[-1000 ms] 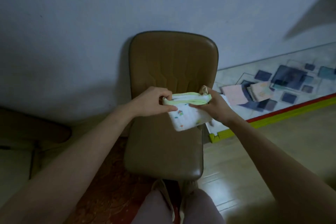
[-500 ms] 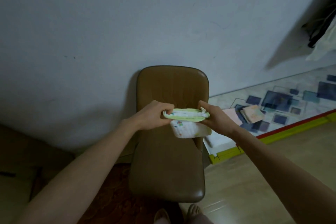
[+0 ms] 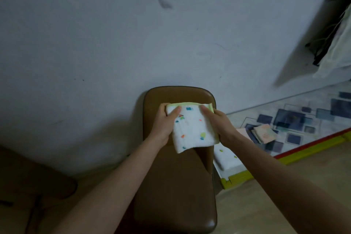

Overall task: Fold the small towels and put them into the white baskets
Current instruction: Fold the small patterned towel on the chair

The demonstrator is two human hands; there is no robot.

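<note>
Left thumb pressed on front face of folded towel near top left corner, rest of left fingers wrapped behind, hidden. Left hand clenched on towel's left edge. Right thumb pressed on front face near top right corner, other right fingers behind cloth, out of sight. Right hand clamped on towel's right edge. Towel pinched between both thumbs and hidden fingers, held up in air, not resting on anything. White cloth, small coloured shapes printed on it, pale green trim along top edge. Lower part hanging free below hands, bottom left corner lowest, slightly tilted. Layered edges visible at bottom right, folded at least once.

Towel in front of backrest of brown chair, above chair seat, apart from seat. Both bare forearms reaching over chair seat from bottom of view. Plain grey wall behind chair. Right of chair, on floor: white folded towel with coloured dots lying just beside chair, on edge of patterned mat with yellow-green border. Farther right of chair, on mat: small stack of folded pinkish cloths. Pale fabric hanging at far upper right, blurred. No basket in view.
</note>
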